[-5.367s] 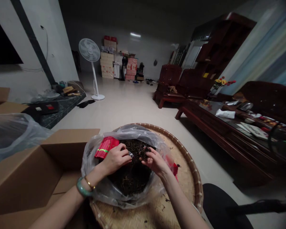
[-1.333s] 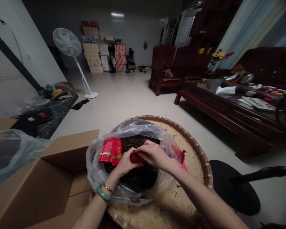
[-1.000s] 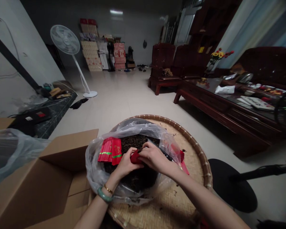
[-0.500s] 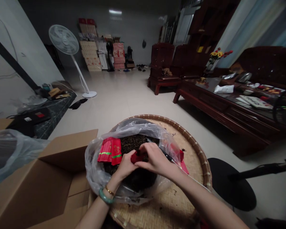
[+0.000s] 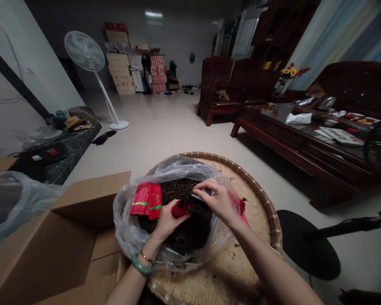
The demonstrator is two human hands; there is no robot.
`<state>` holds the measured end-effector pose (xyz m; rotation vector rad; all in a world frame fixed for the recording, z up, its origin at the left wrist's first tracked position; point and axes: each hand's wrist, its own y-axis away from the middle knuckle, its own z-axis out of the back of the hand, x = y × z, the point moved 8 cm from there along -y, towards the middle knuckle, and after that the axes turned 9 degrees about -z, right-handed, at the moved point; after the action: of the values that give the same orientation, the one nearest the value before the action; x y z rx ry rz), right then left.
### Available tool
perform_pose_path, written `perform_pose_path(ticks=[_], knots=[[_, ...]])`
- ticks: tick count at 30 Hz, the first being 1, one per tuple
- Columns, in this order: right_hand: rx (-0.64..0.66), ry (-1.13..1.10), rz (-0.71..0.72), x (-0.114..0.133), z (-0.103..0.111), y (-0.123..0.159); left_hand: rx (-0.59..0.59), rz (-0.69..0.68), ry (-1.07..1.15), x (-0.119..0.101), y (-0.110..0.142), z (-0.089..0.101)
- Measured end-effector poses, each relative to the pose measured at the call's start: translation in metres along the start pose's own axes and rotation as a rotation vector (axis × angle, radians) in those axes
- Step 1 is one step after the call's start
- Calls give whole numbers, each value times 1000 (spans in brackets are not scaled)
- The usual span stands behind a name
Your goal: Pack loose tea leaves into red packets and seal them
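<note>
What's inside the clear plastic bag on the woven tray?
Dark leaf-like bits, with red packets on top at the left. The left hand and right hand hide some; anything beneath is covered.

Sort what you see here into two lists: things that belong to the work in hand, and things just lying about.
Work in hand:
left hand, holding a red pouch
right hand, at a silver-coloured item, grip unclear
dark leaf-like material
clear plastic bag around it
flat red packets
woven tray beneath

Apparently just lying about:
white standing fan
stacked cartons
flowers
wooden chair
</note>
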<state>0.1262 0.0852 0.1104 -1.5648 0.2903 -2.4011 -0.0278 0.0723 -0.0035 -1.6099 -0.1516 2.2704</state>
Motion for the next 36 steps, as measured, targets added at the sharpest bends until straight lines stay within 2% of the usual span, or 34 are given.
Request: perform_pose_path(ticks=[4,7,9,11,15,20,25,29,33,36], knots=[[93,124,71,3,-7,2,-81,-59,-18,-6,3,9],[136,218,234,18,-16,12,-108,-87,-40,-9,5,12],[212,328,362,27,-28,20,-105,-93,-40,-10,6,12],[290,424,425,29,-37,24,-101,-87,-43,-9,7,13],[413,449,405,27,-40,18,-12,-53,-80,-2,6,14],[638,413,377,30,-36,18,138,-12,-151,2,3,16],[574,438,316,34,-30,17,126,2,-141,0,0,15],[539,484,285,28,-40,19,147,-11,-150,-5,1,7],[571,471,266,21,-51,17,185,-26,-133,-11,4,1],[525,433,275,22,-49,14,179,19,-101,-9,5,1]])
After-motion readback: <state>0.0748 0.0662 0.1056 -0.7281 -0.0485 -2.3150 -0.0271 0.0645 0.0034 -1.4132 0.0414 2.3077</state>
